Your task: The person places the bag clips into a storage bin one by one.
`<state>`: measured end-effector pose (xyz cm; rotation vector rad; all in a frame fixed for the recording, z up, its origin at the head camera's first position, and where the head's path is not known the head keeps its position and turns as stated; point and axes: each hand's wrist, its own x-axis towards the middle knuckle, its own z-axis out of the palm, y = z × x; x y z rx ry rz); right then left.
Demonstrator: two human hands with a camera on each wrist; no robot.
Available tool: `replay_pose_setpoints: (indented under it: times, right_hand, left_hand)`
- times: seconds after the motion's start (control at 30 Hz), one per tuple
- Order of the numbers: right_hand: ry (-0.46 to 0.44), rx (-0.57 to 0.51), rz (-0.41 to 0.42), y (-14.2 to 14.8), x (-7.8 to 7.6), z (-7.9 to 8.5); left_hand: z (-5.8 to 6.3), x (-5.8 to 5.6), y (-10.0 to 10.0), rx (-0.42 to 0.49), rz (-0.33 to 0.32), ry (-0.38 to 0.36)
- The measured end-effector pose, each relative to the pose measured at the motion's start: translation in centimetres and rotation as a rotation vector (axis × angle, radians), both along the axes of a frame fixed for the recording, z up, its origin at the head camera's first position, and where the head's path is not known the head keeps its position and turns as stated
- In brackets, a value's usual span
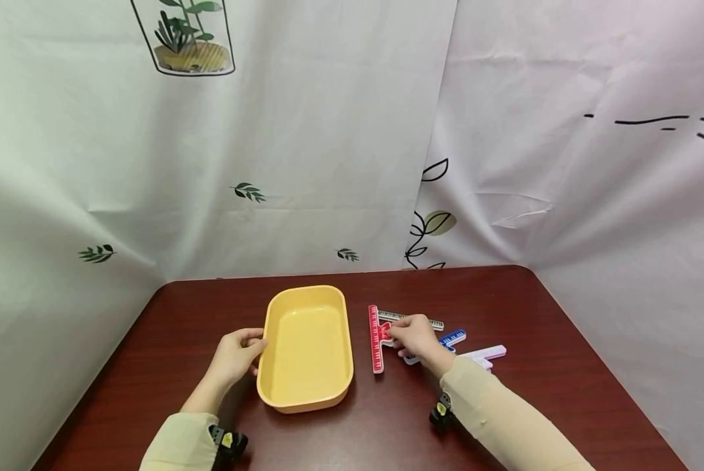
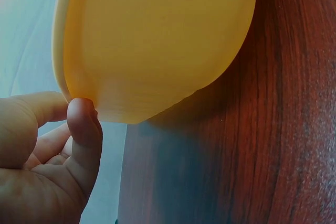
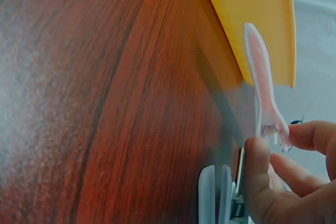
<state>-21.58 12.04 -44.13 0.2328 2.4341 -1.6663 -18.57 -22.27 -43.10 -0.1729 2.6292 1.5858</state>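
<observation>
My left hand (image 1: 235, 356) pinches the left rim of a yellow rectangular tray (image 1: 306, 356); in the left wrist view, the thumb (image 2: 84, 124) presses the rim from the inside. My right hand (image 1: 418, 339) pinches a red clip (image 1: 377, 347) with a keyboard-patterned bar by its handle. In the right wrist view this clip (image 3: 260, 72) stands on edge above the tabletop, its shadow below. Around that hand lie a black-and-white clip (image 1: 437, 324), a blue clip (image 1: 453, 337) and a pale lilac clip (image 1: 489, 353), partly covered by the hand and sleeve.
The dark red-brown wooden table (image 1: 211, 307) has rounded far corners. A white curtain (image 1: 328, 131) with plant drawings hangs behind it and at both sides. The tray stands left of the clips, with a strip of tabletop between them.
</observation>
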Motion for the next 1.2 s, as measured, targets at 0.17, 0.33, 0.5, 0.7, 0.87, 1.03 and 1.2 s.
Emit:
replay_pose_setpoints:
  times: [0.17, 0.33, 0.5, 0.7, 0.87, 1.03, 1.2]
  right_hand:
    - [-0.005, -0.041, 0.007, -0.2, 0.1, 0.1]
    - [-0.013, -0.060, 0.008, -0.3, 0.1, 0.3]
    - [-0.015, -0.077, 0.019, -0.3, 0.2, 0.8]
    - [-0.033, -0.104, 0.030, -0.1, 0.3, 1.3]
    - [-0.037, -0.116, 0.042, 0.2, 0.3, 1.4]
    - [-0.036, -0.127, 0.041, 0.2, 0.2, 1.4]
    - [-0.039, -0.141, 0.050, 0.0, 0.3, 1.7]
  left_hand:
    - [-0.1, 0.0, 0.0, 0.005, 0.002, 0.007]
    - [-0.3, 0.0, 0.0, 0.008, 0.005, 0.011]
    - [-0.3, 0.0, 0.0, 0.020, 0.010, 0.006]
    - [-0.2, 0.0, 0.0, 0.054, 0.010, -0.027]
    - [0.0, 0.0, 0.0, 0.064, 0.004, -0.042]
    - [0.0, -0.2, 0.0, 0.074, 0.001, -0.042]
    - [0.0, -0.3, 0.0, 0.083, 0.001, -0.046]
